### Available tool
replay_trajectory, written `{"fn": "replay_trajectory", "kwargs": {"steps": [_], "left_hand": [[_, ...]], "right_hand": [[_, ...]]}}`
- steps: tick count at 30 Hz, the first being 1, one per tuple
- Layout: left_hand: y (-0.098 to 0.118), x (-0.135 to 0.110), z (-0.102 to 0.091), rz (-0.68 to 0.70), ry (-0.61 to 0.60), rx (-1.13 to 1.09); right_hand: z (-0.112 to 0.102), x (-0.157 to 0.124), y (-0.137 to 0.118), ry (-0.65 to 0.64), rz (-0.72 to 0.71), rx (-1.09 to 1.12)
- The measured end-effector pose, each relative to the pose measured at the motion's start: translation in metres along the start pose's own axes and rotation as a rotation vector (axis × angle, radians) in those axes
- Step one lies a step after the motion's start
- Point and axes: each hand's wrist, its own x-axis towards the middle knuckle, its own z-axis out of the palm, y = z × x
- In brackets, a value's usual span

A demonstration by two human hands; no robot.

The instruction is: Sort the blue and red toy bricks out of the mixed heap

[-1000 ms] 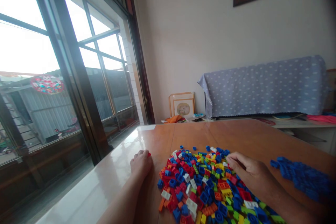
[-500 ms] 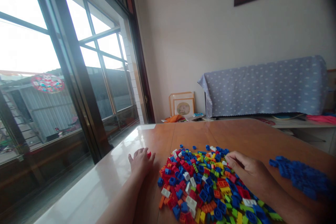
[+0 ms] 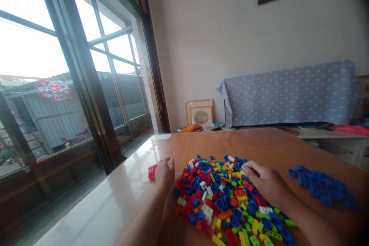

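Observation:
A heap of mixed toy building bricks (image 3: 207, 190) in red, blue, yellow, green, orange and white lies spread before me on the wooden table. My left hand (image 3: 165, 173) is just left of the heap, its fingers loosely bent and apart, with nothing visible in them. Beside it, on the left, sits a small group of red bricks (image 3: 152, 172) with studs up. At the heap's right edge is my right hand (image 3: 261, 177), fingers curled in with the thumb against them. Whatever they may hold is hidden.
A separate pile of blue bricks (image 3: 323, 185) lies on the table's right side. Several loose blue bricks lie at the heap's far edge. Behind the table (image 3: 245, 140) stand a cloth-covered object (image 3: 288, 96) and picture frames (image 3: 201, 115). Glass windows run along the left.
My left hand has shifted right from over the red bricks, uncovering them. The right hand stays by the heap with its fingers curled. The view has tilted slightly.

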Motion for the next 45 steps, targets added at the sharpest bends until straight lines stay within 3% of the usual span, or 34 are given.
{"fn": "replay_trajectory", "kwargs": {"steps": [7, 14, 22, 26, 31, 36, 40, 45], "left_hand": [[0.034, -0.035, 0.016, 0.042, -0.191, -0.299], [0.068, -0.039, 0.013, 0.051, -0.312, -0.514], [0.112, -0.047, 0.020, 0.200, -0.371, -0.541], [0.123, -0.051, 0.019, 0.279, -0.387, -0.522], [0.105, -0.042, 0.015, 0.225, -0.286, -0.459], [0.052, -0.026, 0.013, 0.039, -0.097, -0.331], [0.016, -0.018, 0.013, -0.074, -0.034, -0.249], [0.012, -0.008, 0.024, -0.092, -0.026, -0.219]], "right_hand": [[-0.005, -0.001, -0.009, 0.015, -0.013, 0.033], [-0.007, 0.000, -0.016, 0.040, -0.028, 0.039], [-0.005, -0.001, -0.011, 0.036, -0.009, 0.055], [-0.004, 0.000, -0.010, 0.020, 0.001, 0.046], [-0.001, 0.000, -0.006, 0.011, 0.005, 0.048], [-0.001, -0.001, -0.004, 0.016, 0.008, 0.042], [-0.002, -0.001, -0.006, 0.017, 0.012, 0.040], [-0.004, 0.001, -0.005, 0.051, 0.015, 0.052]]}}
